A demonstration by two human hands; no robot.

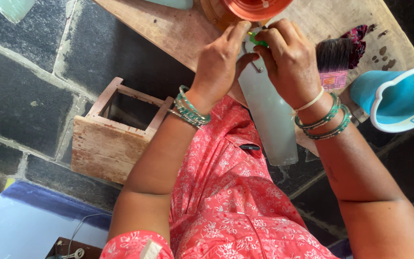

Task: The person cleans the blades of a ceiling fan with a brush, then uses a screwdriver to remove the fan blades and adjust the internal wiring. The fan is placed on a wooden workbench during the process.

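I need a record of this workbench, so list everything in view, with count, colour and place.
Flat blade: one, pale grey, hanging off the board's near edge under both hands.
Green piece: one, small, at the blade's top between the fingertips.
Round part: one, orange, top edge.
Board: one, bare wood, across the top.
Brush: one, dark bristles, pink base, right of the hands.
Mug: one, blue, far right.
Wooden box: one, open, on the floor at left.
Left hand: green bangles, pinching the blade's top.
Right hand: green bangles, pinching the green piece.
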